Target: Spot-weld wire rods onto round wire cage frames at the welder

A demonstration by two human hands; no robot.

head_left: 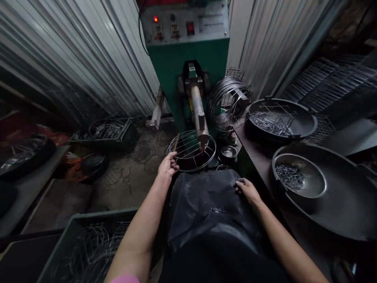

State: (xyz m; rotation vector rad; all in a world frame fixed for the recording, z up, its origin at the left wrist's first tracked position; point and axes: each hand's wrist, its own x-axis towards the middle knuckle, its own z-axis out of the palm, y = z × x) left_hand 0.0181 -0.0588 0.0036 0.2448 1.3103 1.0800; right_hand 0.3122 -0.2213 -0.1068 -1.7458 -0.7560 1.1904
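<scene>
My left hand (pixel 167 165) grips the left rim of a round wire rack (pixel 188 151), a ring with crossing wires. The rack lies under the brass-coloured arm (pixel 198 114) of a green welding machine (pixel 188 59). My right hand (pixel 247 190) rests with curled fingers on a black cloth (pixel 206 204) over my lap, and what the fingers pinch, if anything, is too small to make out. A few short wire bits (pixel 218 209) lie on the cloth.
Coiled wire (pixel 228 103) stands right of the machine. On the right bench, dark pans (pixel 309 122) and a metal bowl (pixel 319 184) hold short wire pieces. A small steel cup (pixel 228 151) sits near the rack. A green crate (pixel 76 224) of wire rings is at lower left.
</scene>
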